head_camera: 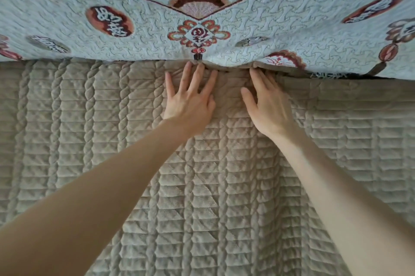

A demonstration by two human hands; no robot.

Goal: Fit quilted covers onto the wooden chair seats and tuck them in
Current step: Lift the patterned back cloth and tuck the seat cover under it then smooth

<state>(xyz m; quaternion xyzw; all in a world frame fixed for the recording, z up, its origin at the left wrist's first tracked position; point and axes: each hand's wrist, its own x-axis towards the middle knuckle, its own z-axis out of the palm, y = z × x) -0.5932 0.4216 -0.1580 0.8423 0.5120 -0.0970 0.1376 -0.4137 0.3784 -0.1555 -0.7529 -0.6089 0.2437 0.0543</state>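
Tucking the beige quilted cover [94, 141] into the seat's back crease.
My left hand [190, 98] and right hand [267, 107] press flat, fingers straight, at its far edge under the patterned back cover [292, 19]; soft and thick, I judge, best pushed there.

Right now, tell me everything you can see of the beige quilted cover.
The beige quilted cover fills the lower picture, lying spread flat. It looks like soft plush fabric, stitched in horizontal bars between vertical braided ridges, with diagonal stitching in the middle. Its far edge meets the hanging pale patterned cloth, bunching slightly there. The left hand and right hand press on it there with straight fingers; the right fingertips reach under the patterned cloth's edge.
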